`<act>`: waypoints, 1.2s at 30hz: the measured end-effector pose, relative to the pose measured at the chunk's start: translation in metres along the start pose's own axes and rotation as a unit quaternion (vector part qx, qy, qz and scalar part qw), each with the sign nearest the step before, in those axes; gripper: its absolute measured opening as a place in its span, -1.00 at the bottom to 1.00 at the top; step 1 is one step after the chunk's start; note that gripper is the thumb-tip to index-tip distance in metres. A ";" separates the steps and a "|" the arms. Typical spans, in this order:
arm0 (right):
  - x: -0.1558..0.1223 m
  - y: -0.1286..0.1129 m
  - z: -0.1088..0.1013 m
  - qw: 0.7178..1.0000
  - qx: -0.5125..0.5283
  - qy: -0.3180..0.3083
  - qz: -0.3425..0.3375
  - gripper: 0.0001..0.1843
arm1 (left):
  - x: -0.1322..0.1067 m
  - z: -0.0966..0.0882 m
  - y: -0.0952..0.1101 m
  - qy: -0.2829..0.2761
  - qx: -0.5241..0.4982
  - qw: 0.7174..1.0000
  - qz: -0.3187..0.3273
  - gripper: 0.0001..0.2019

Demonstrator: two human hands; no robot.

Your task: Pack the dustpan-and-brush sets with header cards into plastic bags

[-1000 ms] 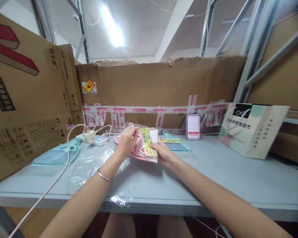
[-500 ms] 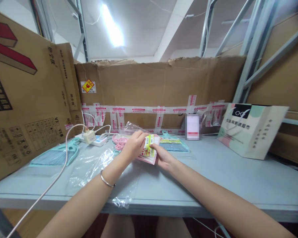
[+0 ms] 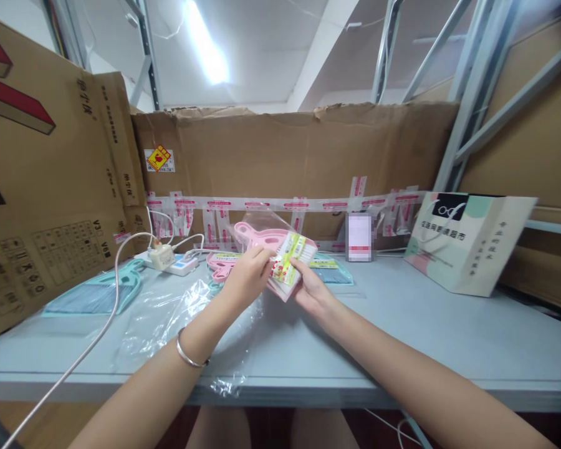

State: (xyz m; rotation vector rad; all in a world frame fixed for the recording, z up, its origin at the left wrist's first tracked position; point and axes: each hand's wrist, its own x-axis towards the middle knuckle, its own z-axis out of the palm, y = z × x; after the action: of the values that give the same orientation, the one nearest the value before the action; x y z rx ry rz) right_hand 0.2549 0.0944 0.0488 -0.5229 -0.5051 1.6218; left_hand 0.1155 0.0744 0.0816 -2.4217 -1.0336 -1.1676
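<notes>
The pink dustpan-like set is held above the counter; the left hand and right hand each maintain a closed grip on opposite sides. Expect light, stiff plastic, possibly slippery film. Grasp rigid edges or handle.

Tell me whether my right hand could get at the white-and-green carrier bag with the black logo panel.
Probably, once freed: your right hand is holding the pink plastic brush-and-dustpan set, but only flat grey tabletop shows between that hand and the carrier bag.
</notes>
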 end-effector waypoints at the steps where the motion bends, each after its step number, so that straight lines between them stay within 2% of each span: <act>1: -0.002 -0.002 0.002 1.000 0.009 -0.001 -0.007 -0.78 | 0.000 -0.001 0.001 0.015 0.007 1.000 -0.012 -0.84; 5: -0.012 -0.007 0.012 0.999 0.044 0.000 -0.028 -0.77 | 0.000 -0.007 0.006 0.055 0.079 0.995 -0.024 -0.90; 8: -0.019 -0.008 0.019 0.997 0.055 0.014 -0.043 -0.77 | 0.001 -0.012 0.008 0.081 0.137 0.987 -0.029 -0.87; 10: -0.021 -0.008 0.021 0.997 0.056 0.024 -0.052 -0.77 | 0.001 -0.012 0.008 0.080 0.152 0.985 -0.019 -0.86; 13: -0.022 -0.006 0.021 0.998 0.045 0.027 -0.047 -0.77 | -0.001 -0.007 0.010 0.039 0.125 0.991 0.010 -0.85; 16: -0.022 -0.004 0.019 0.998 0.041 0.021 -0.043 -0.74 | -0.002 -0.004 0.012 0.013 0.049 0.998 0.034 -0.86; 18: -0.022 -0.006 0.019 0.997 0.048 0.029 -0.051 -0.73 | -0.001 -0.007 0.012 0.040 -0.004 0.998 0.051 -0.91; 19: -0.021 -0.007 0.018 0.997 0.050 0.035 -0.055 -0.73 | 0.000 -0.010 0.011 0.073 -0.027 0.996 0.045 -0.91; 21: -0.021 -0.009 0.018 0.995 0.052 0.052 -0.068 -0.75 | 0.003 -0.017 0.009 0.168 -0.077 0.982 -0.033 -0.85; 22: -0.020 -0.010 0.017 0.994 0.052 0.059 -0.075 -0.76 | 0.004 -0.020 0.007 0.206 -0.115 0.965 -0.111 -0.80; 23: -0.019 -0.011 0.017 0.993 0.052 0.066 -0.081 -0.76 | 0.005 -0.023 0.005 0.220 -0.164 0.940 -0.202 -0.75; 24: -0.019 -0.012 0.016 0.992 0.051 0.071 -0.085 -0.77 | 0.005 -0.024 0.003 0.205 -0.216 0.911 -0.285 -0.70; 25: -0.018 -0.012 0.016 0.992 0.049 0.076 -0.088 -0.77 | 0.005 -0.024 0.002 0.167 -0.265 0.883 -0.351 -0.65; 27: -0.016 -0.010 0.015 0.992 0.046 0.082 -0.088 -0.77 | 0.005 -0.023 0.001 0.057 -0.334 0.846 -0.411 -0.54; 29: -0.014 -0.009 0.013 0.991 0.040 0.087 -0.088 -0.78 | 0.005 -0.019 0.002 -0.029 -0.371 0.833 -0.410 -0.46; 31: -0.013 -0.007 0.012 0.991 0.035 0.090 -0.091 -0.80 | 0.005 -0.016 0.005 -0.076 -0.392 0.825 -0.401 -0.45; 36: -0.010 -0.005 0.007 0.989 0.027 0.103 -0.102 -0.84 | 0.001 -0.010 0.015 -0.106 -0.375 0.844 -0.370 -0.55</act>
State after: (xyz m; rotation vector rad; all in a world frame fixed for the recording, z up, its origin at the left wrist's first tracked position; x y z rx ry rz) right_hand 0.2561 0.0849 0.0577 -0.5715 -0.3479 1.3660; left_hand 0.1204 0.0587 0.0897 -2.8369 -2.0168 -1.8467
